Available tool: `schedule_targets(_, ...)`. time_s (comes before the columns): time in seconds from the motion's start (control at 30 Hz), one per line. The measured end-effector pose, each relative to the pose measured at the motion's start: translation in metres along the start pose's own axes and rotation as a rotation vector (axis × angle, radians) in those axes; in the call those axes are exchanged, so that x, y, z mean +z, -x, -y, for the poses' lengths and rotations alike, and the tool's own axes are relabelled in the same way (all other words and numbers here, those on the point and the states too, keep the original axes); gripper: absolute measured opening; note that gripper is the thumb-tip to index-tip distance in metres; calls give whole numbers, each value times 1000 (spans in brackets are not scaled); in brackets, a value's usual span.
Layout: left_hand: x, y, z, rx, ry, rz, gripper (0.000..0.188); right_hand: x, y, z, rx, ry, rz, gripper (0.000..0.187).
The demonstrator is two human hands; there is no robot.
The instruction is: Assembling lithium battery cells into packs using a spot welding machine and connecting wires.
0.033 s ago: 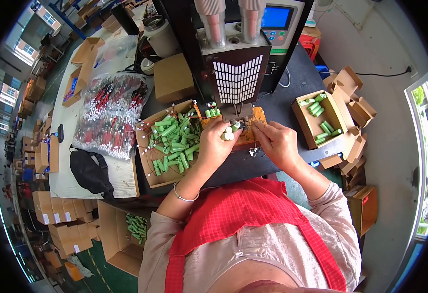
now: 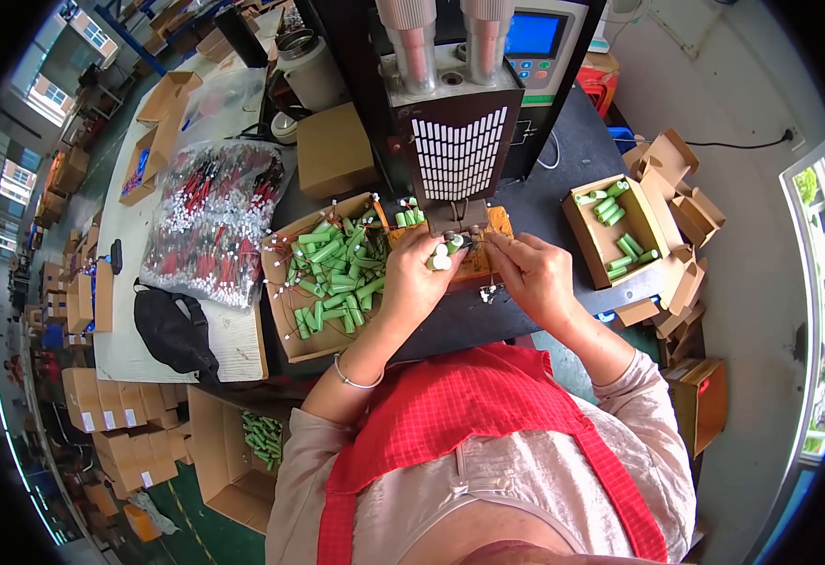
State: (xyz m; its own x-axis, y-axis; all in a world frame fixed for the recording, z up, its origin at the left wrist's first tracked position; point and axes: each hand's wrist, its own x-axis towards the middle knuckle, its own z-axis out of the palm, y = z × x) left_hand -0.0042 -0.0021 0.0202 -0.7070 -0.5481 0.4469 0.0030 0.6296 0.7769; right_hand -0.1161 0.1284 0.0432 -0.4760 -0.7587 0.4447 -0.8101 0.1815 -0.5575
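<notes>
Under the head of a spot welding machine (image 2: 455,151), my left hand (image 2: 414,273) is closed around green cylindrical battery cells (image 2: 442,259), their pale ends toward me. Close by on its right, my right hand (image 2: 537,273) pinches something thin, apparently a wire, at the machine's tip; the fingers mostly hide it. Small white connectors (image 2: 488,294) hang below the right fingertips. Both hands are over an orange-brown work block (image 2: 499,222). Left of my left hand, a cardboard box (image 2: 314,353) holds many green cells with wires attached.
At right, an open carton (image 2: 590,247) holds several green cells, with torn cardboard (image 2: 676,217) beyond it. A bag of red and black wires (image 2: 213,221) and a black pouch (image 2: 172,330) lie on the left table. A closed brown box (image 2: 335,151) stands beside the machine.
</notes>
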Motion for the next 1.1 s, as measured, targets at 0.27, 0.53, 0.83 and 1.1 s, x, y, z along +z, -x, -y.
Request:
schedule_targets(0.27, 3, -1, -1, 11, -23, -7, 20, 13, 0, -10, -144, 149, -129, 14)
schedule_targets(0.53, 8, -7, 5, 24, -21, -7, 21, 17, -6, -16, -182, 177, -134, 15)
schedule_targets(0.83, -12, 3, -4, 29, -239, -9, 15, -6, 2, -7, 175, -359, 200, 16)
schedule_targets(1.1, -40, 20, -6, -650, 753, 357, 33, -13, 11, 5, 167, -435, 391, 12)
